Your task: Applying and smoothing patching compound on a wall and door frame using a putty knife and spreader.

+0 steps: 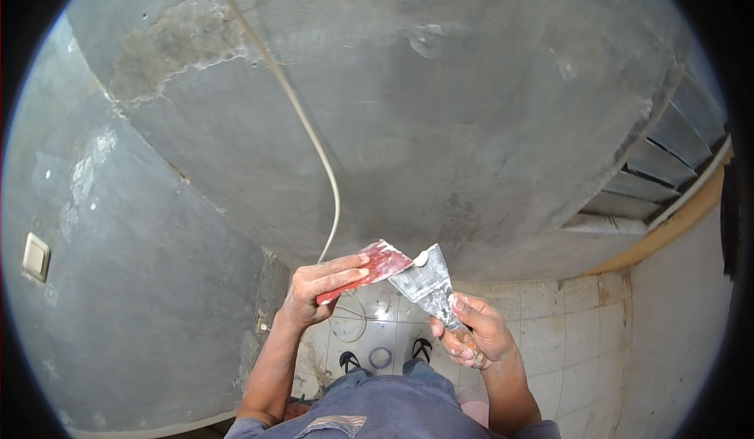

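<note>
My left hand [318,288] is closed on a flat red spreader [385,261] smeared with white paste, its fingers lying along the top face. In my right hand [481,331] is a putty knife [424,282], gripped by its worn handle, with its broad grey blade pointing up and to the left. The spreader's right corner meets the blade, or comes very close to it. A small lump of white putty [422,258] sits near the blade's far edge. White residue coats the fingers of both hands.
A grey plastered wall [471,140] with rough patches stands ahead. A pale cable [314,137] hangs down it to the tiled floor [542,337]. On the left wall is a light switch [36,256]; louvred slats [660,164] are at right. A roll of tape [381,357] lies between my feet.
</note>
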Demonstrator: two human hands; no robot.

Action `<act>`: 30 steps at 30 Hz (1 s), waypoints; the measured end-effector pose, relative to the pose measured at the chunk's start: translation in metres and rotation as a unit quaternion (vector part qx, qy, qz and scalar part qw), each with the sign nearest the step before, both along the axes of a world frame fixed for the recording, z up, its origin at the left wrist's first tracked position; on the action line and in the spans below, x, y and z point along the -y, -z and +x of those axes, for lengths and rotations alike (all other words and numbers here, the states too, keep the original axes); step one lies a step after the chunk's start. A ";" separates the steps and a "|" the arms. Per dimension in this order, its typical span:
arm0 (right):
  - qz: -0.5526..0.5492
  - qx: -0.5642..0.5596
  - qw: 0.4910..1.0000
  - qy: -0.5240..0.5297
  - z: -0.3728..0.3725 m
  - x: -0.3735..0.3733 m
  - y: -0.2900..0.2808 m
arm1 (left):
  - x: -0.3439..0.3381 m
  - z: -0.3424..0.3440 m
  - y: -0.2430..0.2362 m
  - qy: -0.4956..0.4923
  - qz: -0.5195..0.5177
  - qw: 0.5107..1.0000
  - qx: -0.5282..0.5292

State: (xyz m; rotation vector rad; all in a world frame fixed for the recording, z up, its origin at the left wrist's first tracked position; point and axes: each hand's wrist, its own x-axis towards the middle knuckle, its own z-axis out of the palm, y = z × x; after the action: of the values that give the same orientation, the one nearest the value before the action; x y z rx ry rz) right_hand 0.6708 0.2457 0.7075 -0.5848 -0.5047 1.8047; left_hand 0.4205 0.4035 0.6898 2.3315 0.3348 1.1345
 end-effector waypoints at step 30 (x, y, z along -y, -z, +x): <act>0.247 0.110 0.948 0.166 -0.116 -0.164 -0.127 | -0.098 -0.089 0.080 0.080 -0.526 0.803 0.268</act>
State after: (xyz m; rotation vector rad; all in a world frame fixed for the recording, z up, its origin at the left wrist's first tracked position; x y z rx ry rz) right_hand 0.5544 0.4097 0.8348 -0.4843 -0.9197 1.2341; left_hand 0.3318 0.5018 0.6094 0.9955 0.3987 1.0606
